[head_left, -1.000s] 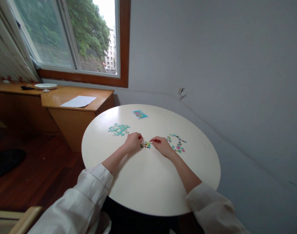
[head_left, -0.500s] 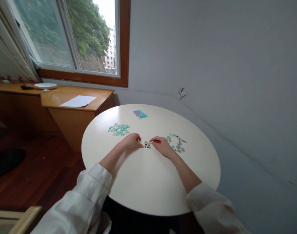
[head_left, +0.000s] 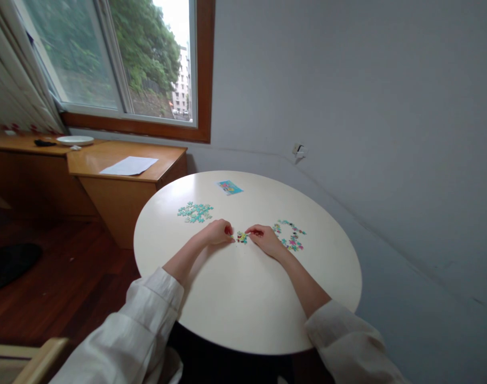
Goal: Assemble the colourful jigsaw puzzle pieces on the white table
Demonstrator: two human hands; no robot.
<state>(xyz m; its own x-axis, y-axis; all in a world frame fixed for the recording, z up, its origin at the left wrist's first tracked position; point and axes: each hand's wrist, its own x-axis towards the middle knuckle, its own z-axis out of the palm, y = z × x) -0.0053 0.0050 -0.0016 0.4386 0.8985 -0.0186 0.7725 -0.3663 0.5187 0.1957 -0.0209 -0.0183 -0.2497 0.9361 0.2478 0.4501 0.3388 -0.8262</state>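
Note:
A small cluster of joined jigsaw puzzle pieces [head_left: 242,238], yellow, green and dark, lies on the round white table [head_left: 243,298] between my hands. My left hand [head_left: 218,232] is just left of it, thumb and fingers pinched around a small puzzle piece, mostly hidden by the fingers. From the right, my right hand [head_left: 264,239] grips the cluster's edge with thumb and index finger. Loose turquoise puzzle pieces [head_left: 196,212] are heaped beyond my left hand. More multicoloured puzzle pieces [head_left: 294,244] lie in a rough ring beyond my right hand.
A blue picture card [head_left: 229,187] rests near the table's far edge. Against the window wall stands a wooden desk [head_left: 171,154] holding a paper sheet [head_left: 130,166] and a white plate [head_left: 75,141]. A chair's wooden arm [head_left: 47,360] shows at lower left.
My left hand has shifted very slightly, its fingertips a bit apart from the cluster's left side. The right hand and the cluster stay in place.

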